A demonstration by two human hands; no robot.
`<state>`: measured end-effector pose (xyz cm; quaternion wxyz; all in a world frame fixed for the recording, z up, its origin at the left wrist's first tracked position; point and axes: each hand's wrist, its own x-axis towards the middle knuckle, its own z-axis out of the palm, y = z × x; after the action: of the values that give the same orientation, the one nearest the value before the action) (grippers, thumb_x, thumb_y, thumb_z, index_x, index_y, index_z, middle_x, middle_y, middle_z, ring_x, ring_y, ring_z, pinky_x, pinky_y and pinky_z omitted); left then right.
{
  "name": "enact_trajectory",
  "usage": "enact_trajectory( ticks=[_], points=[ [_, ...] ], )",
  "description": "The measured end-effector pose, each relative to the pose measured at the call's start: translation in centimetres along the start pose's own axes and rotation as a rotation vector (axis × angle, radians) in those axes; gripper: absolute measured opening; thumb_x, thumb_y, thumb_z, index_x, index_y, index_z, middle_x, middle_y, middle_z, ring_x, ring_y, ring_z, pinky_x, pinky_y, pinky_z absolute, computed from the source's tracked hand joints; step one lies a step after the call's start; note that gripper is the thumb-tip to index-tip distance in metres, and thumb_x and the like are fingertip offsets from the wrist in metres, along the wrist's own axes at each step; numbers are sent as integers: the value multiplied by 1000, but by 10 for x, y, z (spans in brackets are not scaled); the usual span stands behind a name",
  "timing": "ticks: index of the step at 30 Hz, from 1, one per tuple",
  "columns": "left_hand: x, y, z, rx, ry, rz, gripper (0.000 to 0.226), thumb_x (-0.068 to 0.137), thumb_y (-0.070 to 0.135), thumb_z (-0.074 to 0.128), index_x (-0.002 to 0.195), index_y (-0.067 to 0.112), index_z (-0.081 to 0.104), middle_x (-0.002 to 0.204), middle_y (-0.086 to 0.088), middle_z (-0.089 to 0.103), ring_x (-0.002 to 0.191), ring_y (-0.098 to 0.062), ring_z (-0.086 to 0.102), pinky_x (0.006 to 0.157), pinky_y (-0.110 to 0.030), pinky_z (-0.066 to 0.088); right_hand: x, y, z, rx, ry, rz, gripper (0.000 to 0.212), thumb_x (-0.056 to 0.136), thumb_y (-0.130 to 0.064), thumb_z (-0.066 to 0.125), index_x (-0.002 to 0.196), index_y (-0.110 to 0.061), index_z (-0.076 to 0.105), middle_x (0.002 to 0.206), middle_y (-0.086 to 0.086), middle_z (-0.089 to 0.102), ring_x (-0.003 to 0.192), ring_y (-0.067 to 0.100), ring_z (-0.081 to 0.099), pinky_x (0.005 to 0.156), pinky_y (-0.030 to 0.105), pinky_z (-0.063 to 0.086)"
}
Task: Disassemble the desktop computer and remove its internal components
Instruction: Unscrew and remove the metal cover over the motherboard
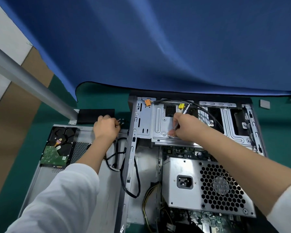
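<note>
2 hands are busy, well apart. The right hand (pixel 183 126) grips a thin silver screwdriver (pixel 181 118), tip down on the metal drive cage (pixel 160 128) inside the open computer case (pixel 133 148). The left hand (pixel 106 127) is curled by some small screws (pixel 121 121) on the green table (pixel 60 105); whether it holds any is unclear. Nearby, a hard drive (pixel 57 147) lies on the gray side panel (pixel 97 190). The power supply (pixel 207 187) sits in the case.

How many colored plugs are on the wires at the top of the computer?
2: an orange connector at the case's top left corner, and a yellow connector right of it, above the right hand. Others may be hidden.
</note>
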<state>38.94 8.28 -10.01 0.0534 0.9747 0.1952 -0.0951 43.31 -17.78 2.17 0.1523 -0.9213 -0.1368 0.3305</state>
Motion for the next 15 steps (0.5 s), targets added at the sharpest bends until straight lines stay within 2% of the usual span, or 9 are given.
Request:
enact_trajectory(
  ticks=[5, 7, 11, 15],
  points=[
    [4, 1, -8, 101, -60, 23, 22, 86, 28, 57, 102, 23, 71, 109, -6, 61, 106, -28, 48, 77, -32, 39, -2, -2, -1, -11, 5, 10, 29, 86, -26, 68, 96, -13, 43, 95, 4, 53, 84, 19, 47, 61, 26, 32],
    [5, 4, -12, 47, -85, 5, 22, 85, 28, 58, 104, 25, 71, 110, -5, 61, 108, -29, 48, 78, -33, 40, -2, -3, -1, -6, 6, 11, 28, 87, -24, 68, 97, -13, 45, 95, 4, 54, 84, 19, 48, 57, 27, 32],
    [-5, 0, -21, -119, -78, -63, 24, 85, 22, 56, 104, 28, 70, 110, -3, 63, 109, -27, 49, 82, -34, 45, -2, -3, 0, 4, 5, 8, 26, 87, -23, 67, 97, -12, 46, 96, 3, 55, 84, 18, 48, 59, 27, 33],
    [-27, -12, -35, -233, -6, -95, 30, 85, 14, 48, 99, 27, 72, 108, 0, 66, 103, -25, 56, 79, -35, 50, -1, -1, 2, 11, 21, 5, 27, 86, -23, 69, 95, -14, 45, 96, 4, 54, 87, 20, 49, 68, 26, 34]
  ],
)
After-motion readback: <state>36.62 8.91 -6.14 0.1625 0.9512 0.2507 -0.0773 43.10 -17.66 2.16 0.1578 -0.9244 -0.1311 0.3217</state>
